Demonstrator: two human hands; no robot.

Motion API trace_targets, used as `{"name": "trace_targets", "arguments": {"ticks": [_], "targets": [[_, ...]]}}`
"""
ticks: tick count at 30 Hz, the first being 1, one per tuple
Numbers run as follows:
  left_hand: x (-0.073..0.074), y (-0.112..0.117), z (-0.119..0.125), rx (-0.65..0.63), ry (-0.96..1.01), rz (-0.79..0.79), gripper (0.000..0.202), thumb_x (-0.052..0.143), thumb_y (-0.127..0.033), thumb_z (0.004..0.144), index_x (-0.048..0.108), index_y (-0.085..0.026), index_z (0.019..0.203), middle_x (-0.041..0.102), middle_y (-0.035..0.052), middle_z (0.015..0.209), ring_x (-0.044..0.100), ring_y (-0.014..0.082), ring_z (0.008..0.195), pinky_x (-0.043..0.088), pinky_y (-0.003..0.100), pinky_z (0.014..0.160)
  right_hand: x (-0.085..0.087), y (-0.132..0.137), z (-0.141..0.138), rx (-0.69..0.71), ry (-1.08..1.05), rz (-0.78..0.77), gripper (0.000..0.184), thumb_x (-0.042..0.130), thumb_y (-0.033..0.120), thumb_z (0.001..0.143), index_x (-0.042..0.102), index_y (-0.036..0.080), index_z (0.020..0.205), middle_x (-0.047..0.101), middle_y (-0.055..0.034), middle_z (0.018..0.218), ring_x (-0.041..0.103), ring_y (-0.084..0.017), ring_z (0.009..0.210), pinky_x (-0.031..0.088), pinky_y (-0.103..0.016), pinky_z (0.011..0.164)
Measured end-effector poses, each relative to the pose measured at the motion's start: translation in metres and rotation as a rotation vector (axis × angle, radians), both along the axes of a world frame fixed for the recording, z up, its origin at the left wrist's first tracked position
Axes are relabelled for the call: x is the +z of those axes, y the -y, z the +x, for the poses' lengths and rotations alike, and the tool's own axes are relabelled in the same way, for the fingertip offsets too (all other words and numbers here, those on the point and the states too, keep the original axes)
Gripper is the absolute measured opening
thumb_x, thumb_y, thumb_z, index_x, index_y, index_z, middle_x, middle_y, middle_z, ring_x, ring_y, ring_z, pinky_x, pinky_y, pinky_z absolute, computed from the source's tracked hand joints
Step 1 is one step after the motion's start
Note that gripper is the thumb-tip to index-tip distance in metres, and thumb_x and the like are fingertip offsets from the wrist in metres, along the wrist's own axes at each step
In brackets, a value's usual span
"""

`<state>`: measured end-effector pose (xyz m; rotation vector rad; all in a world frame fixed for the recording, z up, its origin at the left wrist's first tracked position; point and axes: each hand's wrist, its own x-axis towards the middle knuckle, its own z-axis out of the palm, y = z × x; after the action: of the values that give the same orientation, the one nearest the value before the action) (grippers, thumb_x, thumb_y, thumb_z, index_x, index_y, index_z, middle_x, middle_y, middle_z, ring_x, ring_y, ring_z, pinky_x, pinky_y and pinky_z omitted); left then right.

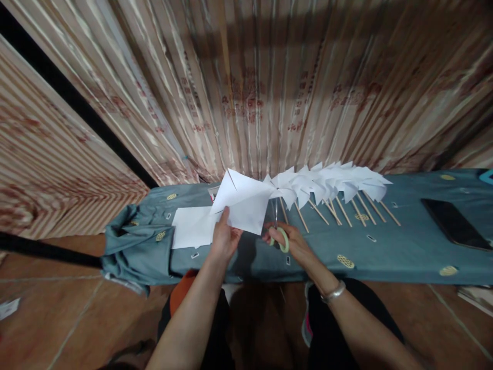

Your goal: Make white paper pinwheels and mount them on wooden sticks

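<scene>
A white sheet of paper (246,198), with slits cut in from its corners, is pinched in my left hand (225,237) above the cloth. My right hand (287,237) grips a pair of scissors (283,240) with pale green handles, its blades pointing up just right of the sheet. The blades look apart from the paper. Under and left of the held sheet lies a stack of white paper (191,227). Right of the scissors, several white paper pinwheels (331,182) on wooden sticks overlap in a row.
A teal patterned cloth (408,246) covers the narrow table and is bunched up at the left end (134,246). A black phone (456,222) lies at the right. Behind the table hangs a striped curtain (246,92). Dark poles (77,97) stand at the left.
</scene>
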<state>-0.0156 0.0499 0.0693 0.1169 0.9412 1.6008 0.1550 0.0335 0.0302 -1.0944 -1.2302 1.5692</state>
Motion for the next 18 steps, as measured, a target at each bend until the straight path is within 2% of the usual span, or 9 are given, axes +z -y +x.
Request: {"name": "trace_targets", "arguments": {"ticks": [4, 7, 10, 18], "targets": [[0.002, -0.004, -0.008, 0.029, -0.022, 0.045, 0.016, 0.056, -0.015, 0.091, 0.066, -0.014, 0.103, 0.075, 0.0076, 0.101, 0.071, 0.0163, 0.094, 0.056, 0.026, 0.085, -0.003, 0.013, 0.004, 0.268, 0.044, -0.031, 0.058, 0.068, 0.066, 0.072, 0.066, 0.017, 0.101, 0.073, -0.0076, 0.083, 0.066, -0.018, 0.075, 0.048, -0.028, 0.065], [0.001, -0.005, -0.009, 0.020, -0.027, 0.073, 0.020, 0.054, -0.016, 0.093, 0.065, -0.012, 0.108, 0.075, 0.0093, 0.104, 0.071, 0.0165, 0.095, 0.056, 0.027, 0.088, -0.009, 0.021, 0.003, 0.382, 0.061, -0.019, 0.058, 0.065, 0.064, 0.076, 0.065, 0.016, 0.108, 0.073, -0.0093, 0.090, 0.066, -0.018, 0.077, 0.047, -0.027, 0.063], [0.001, -0.005, -0.009, 0.022, -0.038, 0.085, 0.022, 0.056, -0.016, 0.091, 0.064, -0.013, 0.112, 0.074, 0.0089, 0.105, 0.070, 0.0178, 0.099, 0.055, 0.028, 0.090, -0.014, 0.026, 0.000, 0.412, 0.094, -0.003, 0.056, 0.063, 0.064, 0.078, 0.066, 0.016, 0.107, 0.072, -0.0072, 0.085, 0.065, -0.016, 0.072, 0.047, -0.026, 0.064], [-0.001, -0.005, -0.006, 0.027, -0.088, 0.091, 0.022, 0.057, -0.016, 0.089, 0.065, -0.015, 0.109, 0.073, 0.0095, 0.111, 0.069, 0.0211, 0.103, 0.054, 0.032, 0.091, -0.011, 0.025, -0.006, 0.344, 0.094, -0.061, 0.052, 0.071, 0.063, 0.070, 0.068, 0.017, 0.094, 0.068, -0.0027, 0.070, 0.061, -0.013, 0.060, 0.047, -0.026, 0.059]]}}
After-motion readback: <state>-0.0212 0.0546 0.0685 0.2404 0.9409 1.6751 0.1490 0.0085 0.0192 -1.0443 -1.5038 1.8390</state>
